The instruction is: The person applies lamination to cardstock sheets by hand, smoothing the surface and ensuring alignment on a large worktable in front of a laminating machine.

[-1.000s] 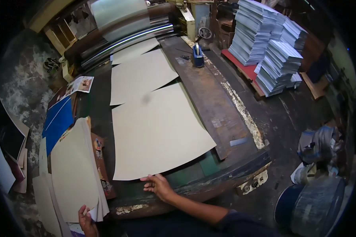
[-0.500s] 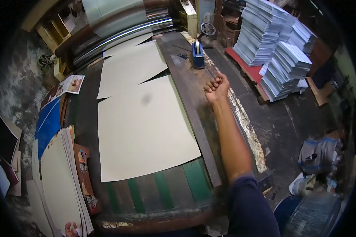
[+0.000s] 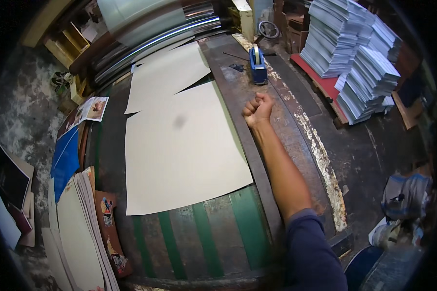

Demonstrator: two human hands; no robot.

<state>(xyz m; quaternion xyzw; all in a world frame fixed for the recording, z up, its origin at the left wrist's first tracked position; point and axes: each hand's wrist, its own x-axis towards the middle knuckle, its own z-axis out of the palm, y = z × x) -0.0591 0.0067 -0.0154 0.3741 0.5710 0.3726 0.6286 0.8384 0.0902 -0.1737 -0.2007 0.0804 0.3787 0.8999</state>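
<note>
Well ahead, right hand (image 3: 258, 110) fisted, forearm (image 3: 284, 172) outstretched beside cream sheets (image 3: 184, 160).

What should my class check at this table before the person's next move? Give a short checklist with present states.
1. Right hand off the sheets: ok; it is to their right, over the table's worn side.
2. Right hand empty: cannot tell; its fingers are curled shut.
3. Nearest sheet free of objects: ok.
4. Neighbouring sheet edges closed up: not ok; a dark wedge-shaped gap shows at the right.
5. Blue tape dispenser off the sheets: ok.
6. Shiny roller stopped: cannot tell.
</note>
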